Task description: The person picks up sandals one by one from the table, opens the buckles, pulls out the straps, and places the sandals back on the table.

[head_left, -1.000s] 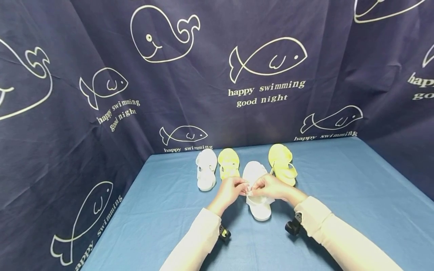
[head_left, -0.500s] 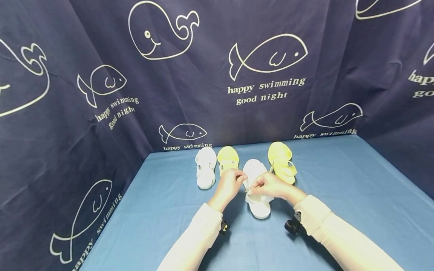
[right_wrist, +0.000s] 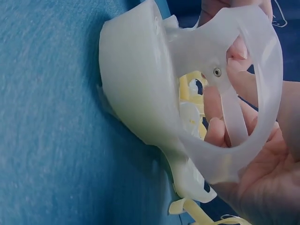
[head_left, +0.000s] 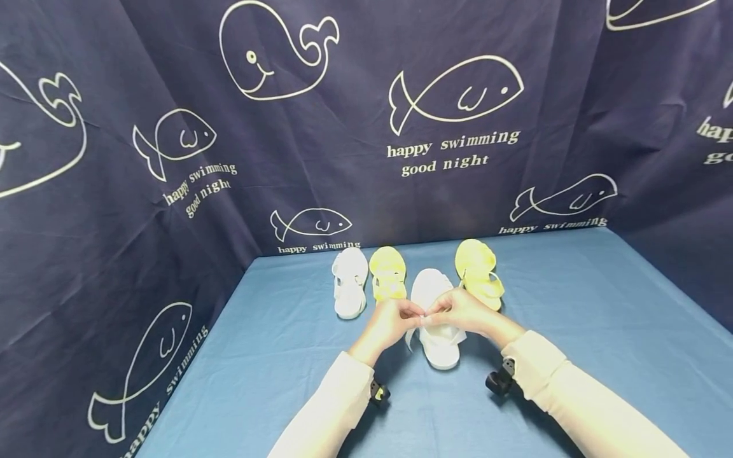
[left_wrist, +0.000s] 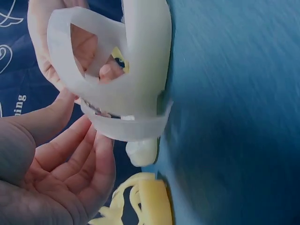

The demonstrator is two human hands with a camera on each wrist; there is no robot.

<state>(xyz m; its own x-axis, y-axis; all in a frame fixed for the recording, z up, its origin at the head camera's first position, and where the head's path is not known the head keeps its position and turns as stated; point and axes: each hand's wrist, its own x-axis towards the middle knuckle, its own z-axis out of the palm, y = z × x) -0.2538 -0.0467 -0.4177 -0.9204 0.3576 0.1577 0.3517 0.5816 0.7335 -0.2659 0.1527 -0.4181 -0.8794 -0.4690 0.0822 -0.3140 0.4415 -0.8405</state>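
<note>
I see left hand [head_left: 391, 322] and right hand [head_left: 461, 311] both pinching the white sandal [head_left: 438, 340] strap; looks light, floppy jelly plastic; I'd grip the strap ends.

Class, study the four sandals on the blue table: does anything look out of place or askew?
Yes. The pairs are split: the row reads white sandal, yellow sandal, then the nearer white sandal, and another yellow sandal lying askew. The left hand and right hand pinch the near sandal's strap.

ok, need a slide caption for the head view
Both hands pinch a strap on a white sandal on the blue table.
</note>
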